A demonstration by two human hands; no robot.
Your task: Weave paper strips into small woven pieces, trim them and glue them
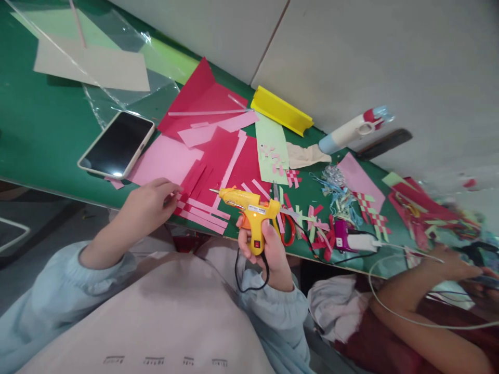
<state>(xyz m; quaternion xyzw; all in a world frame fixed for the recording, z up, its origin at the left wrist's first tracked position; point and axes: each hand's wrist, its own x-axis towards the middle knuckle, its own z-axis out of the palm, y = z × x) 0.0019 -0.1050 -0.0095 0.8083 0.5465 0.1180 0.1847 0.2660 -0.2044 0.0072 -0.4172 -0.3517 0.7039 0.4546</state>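
My right hand is wrapped round the handle of a yellow glue gun, whose metal nozzle points left over red paper. A black cord loops below the grip. Near the table's front edge, my left hand has its fingers curled in a pinch beside the ends of pink paper strips; whatever lies between the fingertips is too small to make out. Red sheets and a pink sheet spread out beyond both hands. Orange-handled scissors lie just right of the glue gun.
A phone lies at left, near plastic film. Along the wall are a yellow holder and a bottle. Woven paper pieces, tinsel and a purple power adapter lie at right, beside another person's arm and a white cable.
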